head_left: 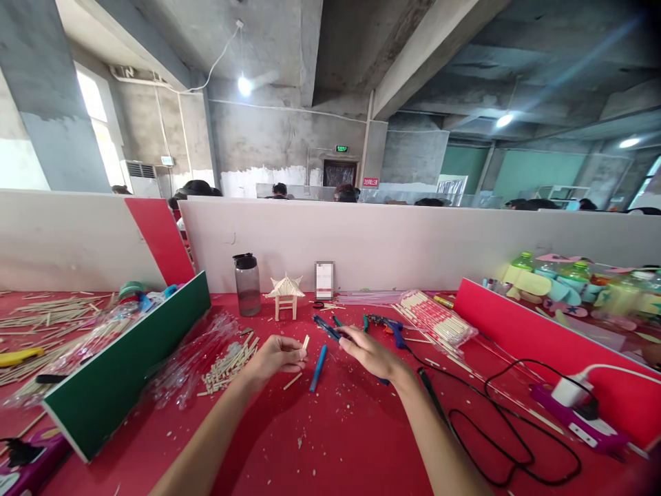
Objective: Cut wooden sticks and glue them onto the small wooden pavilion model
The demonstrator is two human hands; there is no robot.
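Between the thumb and fingers of my left hand (281, 357) is a short pale wooden stick (306, 342), held just above the red table. My right hand (369, 353) has its thumb and fingers around the near end of a long dark blue tool (325, 326); its exact kind is not clear. A blue pen (319, 368) lies between my hands, with a loose stick (292, 381) to its left. Cut stick pieces (230, 365) are heaped beyond my left wrist. Farther back stands a small pavilion (286, 297) built from sticks.
A water bottle (248, 286) and a propped phone (325, 280) stand near the white partition (413, 241). Right of my hand lie a glue gun (395, 329), bagged sticks (436, 317) and black cables (516, 406). Green (134, 358) and red (558, 358) boards flank the workspace.
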